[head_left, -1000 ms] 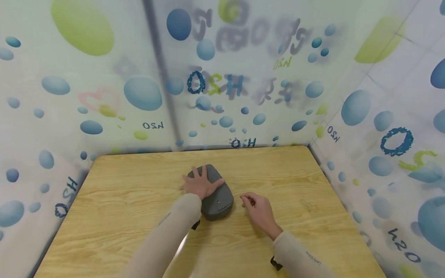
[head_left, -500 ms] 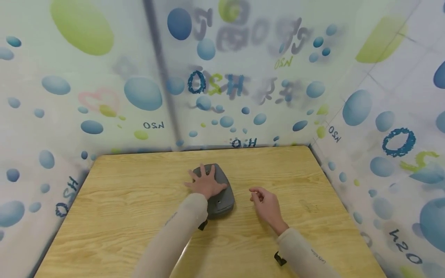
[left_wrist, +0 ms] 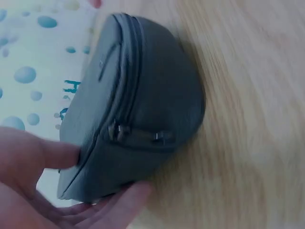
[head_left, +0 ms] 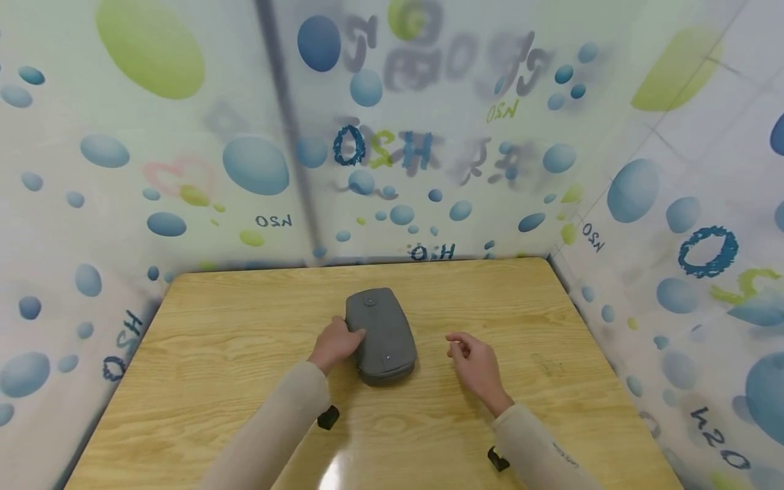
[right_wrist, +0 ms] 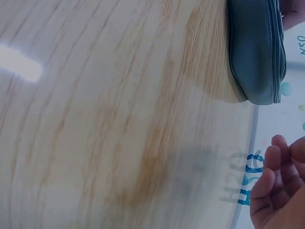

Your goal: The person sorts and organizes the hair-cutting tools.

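Note:
A dark grey zippered pouch (head_left: 386, 330) lies on the wooden table, its top facing up with a small stud near each end. My left hand (head_left: 333, 344) holds the pouch by its left side. In the left wrist view the thumb (left_wrist: 61, 155) presses the upper edge and the fingers (left_wrist: 128, 202) reach beneath; two zipper pulls (left_wrist: 119, 132) show on the side. Right of the pouch, my right hand (head_left: 478, 371) hovers with loosely curled fingers and nothing in them. The right wrist view shows the pouch (right_wrist: 255, 52) apart from that hand.
The wooden table (head_left: 245, 320) runs back to a wall (head_left: 202, 224) printed with blue and green bubbles and lettering. Another such wall (head_left: 667, 354) stands along the right side. Light glares off the front of the tabletop.
My left hand has gone from lying spread on top of the pouch to holding its left side. The pouch has turned slightly and shifted right. My right hand has drawn away rightward.

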Demonstrator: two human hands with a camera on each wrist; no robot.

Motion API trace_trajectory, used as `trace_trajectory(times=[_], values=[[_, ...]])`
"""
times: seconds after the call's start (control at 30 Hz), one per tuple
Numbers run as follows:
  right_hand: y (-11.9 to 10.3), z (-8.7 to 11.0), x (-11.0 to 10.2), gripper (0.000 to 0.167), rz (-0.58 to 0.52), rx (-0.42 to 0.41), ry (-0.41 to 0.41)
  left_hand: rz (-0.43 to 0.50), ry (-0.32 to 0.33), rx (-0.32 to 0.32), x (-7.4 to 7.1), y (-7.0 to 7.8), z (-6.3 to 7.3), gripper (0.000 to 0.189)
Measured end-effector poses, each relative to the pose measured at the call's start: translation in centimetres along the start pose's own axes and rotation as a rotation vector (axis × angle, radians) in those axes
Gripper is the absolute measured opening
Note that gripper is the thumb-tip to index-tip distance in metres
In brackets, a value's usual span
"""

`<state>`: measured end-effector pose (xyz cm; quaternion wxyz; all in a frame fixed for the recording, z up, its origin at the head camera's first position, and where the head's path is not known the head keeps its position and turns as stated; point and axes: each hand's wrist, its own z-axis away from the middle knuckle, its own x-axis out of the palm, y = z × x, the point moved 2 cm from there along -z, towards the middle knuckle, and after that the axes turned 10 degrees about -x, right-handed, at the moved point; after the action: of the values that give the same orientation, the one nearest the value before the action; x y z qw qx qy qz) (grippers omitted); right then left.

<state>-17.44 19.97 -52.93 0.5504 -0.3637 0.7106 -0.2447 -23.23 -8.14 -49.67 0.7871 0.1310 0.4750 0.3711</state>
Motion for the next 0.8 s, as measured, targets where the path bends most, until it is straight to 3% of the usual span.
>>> trace_trajectory(times=[0.07,0.17,0.33,0.5,0.8], values=[[0.1,0.0,-0.1,0.022,0.005,0.002,0.005,0.040,-0.003,-0.003,0.0,0.0,0.1,0.061],[0.1,0.0,-0.3,0.022,0.000,0.006,0.013,0.050,0.050,0.021,0.1,0.4,0.0,0.053],[0.3,0.1,-0.5,0.021,-0.006,0.010,0.021,-0.019,0.168,0.076,0.2,1.4,-0.8,0.041],[0.8,0.2,-0.4,0.022,0.001,0.028,0.006,-0.085,0.229,0.161,0.5,2.5,-1.8,0.041],[0.9,0.7,-0.5,0.021,0.014,0.030,-0.007,-0.212,0.197,0.354,1.9,4.1,-3.1,0.045]])
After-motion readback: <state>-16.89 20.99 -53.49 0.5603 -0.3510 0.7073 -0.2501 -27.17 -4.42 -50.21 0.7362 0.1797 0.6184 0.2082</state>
